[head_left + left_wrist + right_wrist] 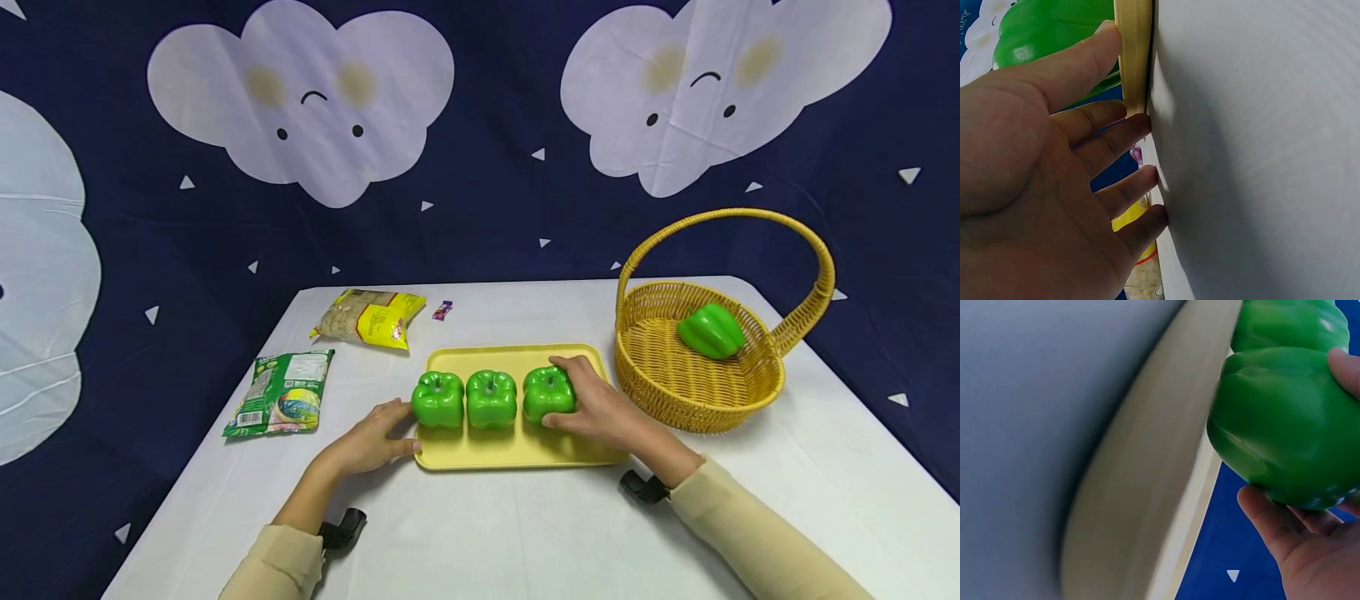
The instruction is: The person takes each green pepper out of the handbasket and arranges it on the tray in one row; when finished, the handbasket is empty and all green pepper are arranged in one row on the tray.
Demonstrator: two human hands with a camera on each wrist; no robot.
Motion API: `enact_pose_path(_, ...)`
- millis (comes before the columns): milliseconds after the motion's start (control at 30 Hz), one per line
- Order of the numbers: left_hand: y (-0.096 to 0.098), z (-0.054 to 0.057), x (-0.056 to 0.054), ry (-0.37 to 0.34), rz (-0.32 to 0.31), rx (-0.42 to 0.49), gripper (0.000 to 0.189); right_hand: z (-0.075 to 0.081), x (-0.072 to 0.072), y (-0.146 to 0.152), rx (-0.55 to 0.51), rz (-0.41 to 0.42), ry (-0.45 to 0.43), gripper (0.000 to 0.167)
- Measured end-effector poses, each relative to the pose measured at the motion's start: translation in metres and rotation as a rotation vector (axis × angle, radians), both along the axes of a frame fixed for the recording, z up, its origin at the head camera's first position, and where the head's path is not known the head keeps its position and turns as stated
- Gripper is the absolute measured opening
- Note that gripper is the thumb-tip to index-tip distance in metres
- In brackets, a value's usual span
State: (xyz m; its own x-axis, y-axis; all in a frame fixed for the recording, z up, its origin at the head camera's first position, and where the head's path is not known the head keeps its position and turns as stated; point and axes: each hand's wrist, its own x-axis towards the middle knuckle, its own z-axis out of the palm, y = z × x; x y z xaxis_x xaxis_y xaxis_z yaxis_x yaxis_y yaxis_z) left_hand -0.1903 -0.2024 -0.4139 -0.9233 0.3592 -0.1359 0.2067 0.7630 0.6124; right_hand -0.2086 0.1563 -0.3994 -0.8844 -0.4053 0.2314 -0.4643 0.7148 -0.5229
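Note:
Three green bell peppers stand in a row on a yellow tray (pixel 517 457): a left one (pixel 438 402), a middle one (pixel 491 402) and a right one (pixel 547 397). My right hand (pixel 600 408) grips the right bell pepper, thumb on the near side and fingers on the far side. The right wrist view shows this bell pepper (pixel 1285 425) between thumb and fingers, close to the tray wall (pixel 1129 487). At the tray's left end, my left hand (pixel 371 437) has its fingers spread. Its thumb touches the tray's edge (pixel 1134 56) in the left wrist view, and the fingertips reach the tablecloth.
A wicker basket (pixel 645 392) with a tall handle stands right of the tray, holding another green bell pepper (pixel 712 331). Left lie a green packet (pixel 281 393) and a yellow, partly clear bag (pixel 367 318). A small purple wrapped sweet (pixel 442 310) lies behind the tray.

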Motion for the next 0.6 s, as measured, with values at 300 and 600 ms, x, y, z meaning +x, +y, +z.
enact_pose_path(300,-0.0002,0.0002,0.0002,-0.003,0.0,-0.002,0.066,-0.0039,0.0004,-0.0053,-0.017,-0.005,-0.003,0.087)
enact_pose_path(600,-0.0004,0.0001,0.0002,-0.005,0.0,0.001,0.066,-0.0046,0.0004,-0.009,-0.01,-0.007,0.005,0.088)
